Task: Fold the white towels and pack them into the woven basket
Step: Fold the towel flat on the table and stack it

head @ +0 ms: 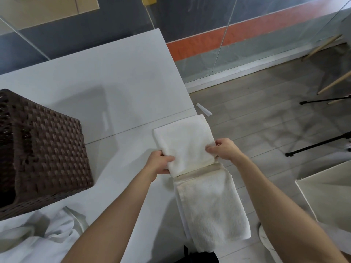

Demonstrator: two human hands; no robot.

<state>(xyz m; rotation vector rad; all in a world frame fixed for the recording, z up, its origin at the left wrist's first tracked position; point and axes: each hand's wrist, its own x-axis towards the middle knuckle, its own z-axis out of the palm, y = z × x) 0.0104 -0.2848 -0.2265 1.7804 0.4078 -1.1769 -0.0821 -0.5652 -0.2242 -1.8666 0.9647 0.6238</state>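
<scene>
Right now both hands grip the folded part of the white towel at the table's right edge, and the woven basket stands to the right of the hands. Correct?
Not quite. In the head view the woven basket stands to the left of the hands, not the right. The rest holds: the left hand and right hand grip the folded part of the white towel at the table's right edge.

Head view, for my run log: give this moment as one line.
step: folding | left hand and right hand: gripping towel at table edge, lower half hanging | basket: left | unfolded towels: near
</scene>
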